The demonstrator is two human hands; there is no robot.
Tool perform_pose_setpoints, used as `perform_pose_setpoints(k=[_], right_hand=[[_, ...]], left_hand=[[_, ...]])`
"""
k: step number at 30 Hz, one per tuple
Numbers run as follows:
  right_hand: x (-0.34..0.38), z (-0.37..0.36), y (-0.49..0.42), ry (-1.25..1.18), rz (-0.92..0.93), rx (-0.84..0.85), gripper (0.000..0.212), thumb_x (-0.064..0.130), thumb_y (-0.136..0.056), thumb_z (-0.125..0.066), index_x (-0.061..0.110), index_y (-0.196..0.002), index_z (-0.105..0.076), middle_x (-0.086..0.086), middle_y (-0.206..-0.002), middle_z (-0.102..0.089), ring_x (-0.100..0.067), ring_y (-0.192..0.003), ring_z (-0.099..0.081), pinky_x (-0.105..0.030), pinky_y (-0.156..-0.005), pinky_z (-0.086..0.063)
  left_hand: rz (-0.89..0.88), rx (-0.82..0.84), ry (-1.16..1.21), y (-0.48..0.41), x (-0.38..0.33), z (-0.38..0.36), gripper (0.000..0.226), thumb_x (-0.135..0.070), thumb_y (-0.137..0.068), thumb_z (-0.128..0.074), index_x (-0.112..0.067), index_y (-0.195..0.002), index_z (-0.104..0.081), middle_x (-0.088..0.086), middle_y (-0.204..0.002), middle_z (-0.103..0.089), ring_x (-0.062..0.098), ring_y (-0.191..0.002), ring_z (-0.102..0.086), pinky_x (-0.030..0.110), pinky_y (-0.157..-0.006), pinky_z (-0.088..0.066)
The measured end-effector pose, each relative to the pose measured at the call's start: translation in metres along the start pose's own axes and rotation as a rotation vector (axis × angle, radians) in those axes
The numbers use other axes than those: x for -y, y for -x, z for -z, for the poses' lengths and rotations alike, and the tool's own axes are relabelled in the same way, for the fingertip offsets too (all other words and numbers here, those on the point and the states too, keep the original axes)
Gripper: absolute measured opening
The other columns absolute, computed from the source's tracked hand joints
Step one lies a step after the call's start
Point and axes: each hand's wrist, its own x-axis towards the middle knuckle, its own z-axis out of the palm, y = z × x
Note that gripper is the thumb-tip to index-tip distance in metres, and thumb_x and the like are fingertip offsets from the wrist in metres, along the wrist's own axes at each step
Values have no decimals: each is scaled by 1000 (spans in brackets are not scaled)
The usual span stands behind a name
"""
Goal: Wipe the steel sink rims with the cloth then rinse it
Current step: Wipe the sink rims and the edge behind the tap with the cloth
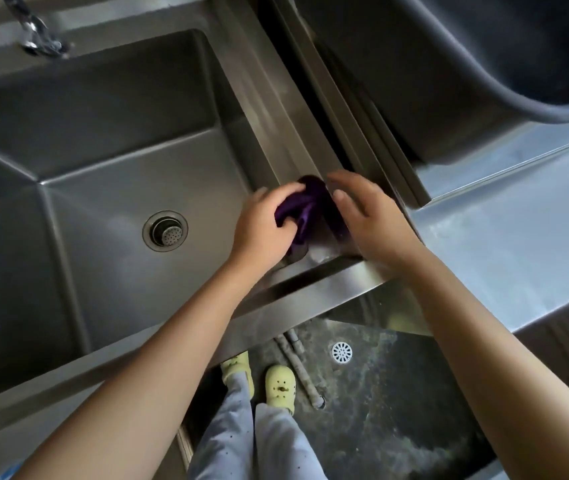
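I see one purple cloth (305, 209) at the sink's (130, 174) near right rim corner. My left hand (262, 226) fingers grip it; right hand (369, 216) rests open, touching it.

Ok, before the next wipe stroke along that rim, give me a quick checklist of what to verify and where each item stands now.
1. Cloth in hand: ok. The left hand grips the purple cloth.
2. Cloth on steel: ok. It sits bunched on the right-hand sink rim, at the near corner.
3. Right hand helping: cannot tell. It is beside the cloth, fingers spread; contact is unclear.
4. Path along the rim: ok. Nothing lies on it toward the back.
5. Basin free for rinsing: ok. Only the drain strainer shows inside.
6. Water running at the faucet: cannot tell. It is blurred.
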Motion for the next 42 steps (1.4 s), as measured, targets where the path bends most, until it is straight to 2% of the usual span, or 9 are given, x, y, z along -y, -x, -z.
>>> perform_pose_setpoints(k=[2,5,10,17,23,30,33,38,42], right_hand=[[-15,1,5,193,35,-2,39,16,-99,-40,9,-137,-43,-10,-145,-42,-20,-135,-35,-10,-102,-16],[-37,-13,11,279,62,32,43,14,-99,-39,6,-141,-36,-12,-152,-30,-23,-143,-21,-27,-116,-15],[-62,-33,19,360,158,-14,47,-2,-92,-45,-3,-138,-38,-21,-148,-32,-34,-141,-23,-45,-115,-22],[-71,-40,19,403,202,-72,51,-5,-87,-49,-3,-138,-39,-21,-146,-37,-33,-139,-28,-35,-114,-18],[-72,-41,20,397,221,-103,54,-6,-84,-45,-3,-137,-40,-20,-146,-37,-32,-139,-28,-33,-114,-17],[-69,-40,19,352,182,-126,46,4,-91,-43,-4,-136,-41,-22,-144,-39,-34,-139,-30,-31,-114,-15],[-73,-44,18,363,188,-139,48,-3,-88,-48,-3,-136,-42,-20,-145,-40,-32,-139,-30,-29,-114,-16],[-75,-45,18,367,213,-163,48,-1,-87,-49,-3,-135,-43,-20,-144,-41,-32,-138,-32,-32,-114,-18],[-73,-46,19,339,207,-167,42,5,-92,-44,-4,-133,-44,-22,-142,-43,-34,-137,-33,-36,-114,-20]], left_hand=[[-55,154,-178,13,10,-4,50,-15,-74,-50,-24,-122,-61,9,-103,-60,27,-102,-54,23,-84,-38],[-13,345,-263,33,18,-12,56,-35,-82,-53,-33,-137,-45,7,-101,-51,26,-105,-48,28,-91,-38],[-11,356,-429,24,16,-17,58,-39,-87,-58,-44,-138,-31,7,-112,-45,31,-101,-55,35,-85,-45],[-99,339,-626,45,5,-1,41,-33,-88,-53,-37,-129,-45,1,-106,-50,30,-88,-59,34,-70,-45],[-19,286,-816,78,-9,-8,50,-60,-85,-47,-34,-127,-39,-1,-113,-48,29,-92,-60,33,-65,-42],[95,267,-742,28,-20,-39,44,-37,-86,-59,-20,-121,-38,9,-121,-52,36,-102,-60,36,-69,-40],[94,302,-647,39,-16,-25,46,-44,-83,-61,-22,-118,-42,6,-123,-52,34,-104,-58,36,-74,-43],[36,272,-777,57,-11,-30,44,-54,-83,-55,-24,-114,-44,3,-116,-51,31,-99,-58,34,-65,-40],[25,185,-829,27,-13,-52,44,-32,-85,-62,-22,-121,-39,7,-121,-49,33,-99,-58,35,-65,-39]])
